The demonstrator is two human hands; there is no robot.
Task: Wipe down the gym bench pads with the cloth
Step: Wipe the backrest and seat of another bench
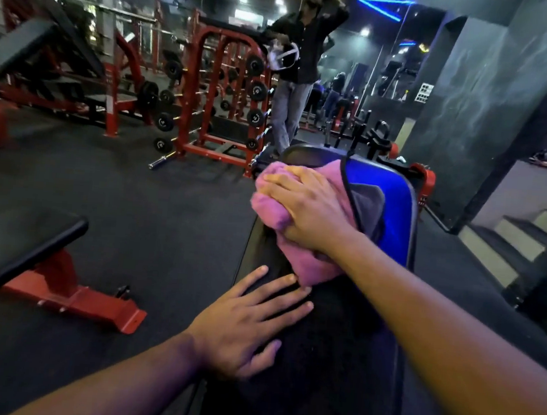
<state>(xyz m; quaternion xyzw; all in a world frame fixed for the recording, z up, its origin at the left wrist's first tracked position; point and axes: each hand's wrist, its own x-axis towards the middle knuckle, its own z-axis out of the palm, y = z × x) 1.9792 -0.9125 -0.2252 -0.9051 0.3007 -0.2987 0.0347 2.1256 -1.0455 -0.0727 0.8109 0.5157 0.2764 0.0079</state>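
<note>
- The pad [319, 358] runs away from the camera; its near end is cut off by the lower edge, and its dark surface is hard to read in the dim light.
- The far end of the pad shines blue, a smooth padded surface with a rounded edge.
- A thin black cord [351, 200] crosses the blue part; its lower end goes behind the right hand.
- The cloth [281, 214] is pink, soft and bunched into a thick wad; it lies on the pad towards the far end, partly hidden under the right hand.
- The right hand [311, 210] lies on top of the cloth, arm stretched forward, fingers spread and bent down over the wad, so the grip holds the cloth against the pad.
- The left hand [250, 323] rests flat on the pad's left edge, nearer the camera, just short of the cloth; fingers straight and slightly apart, grip wide and holding nothing.
- A second table [17, 249] with a black top and red steel base stands on the floor at left, cut off by the frame.
- Beyond are red racks [222, 98] with black plates, and a person [295, 78] standing; details there are blurred.
</note>
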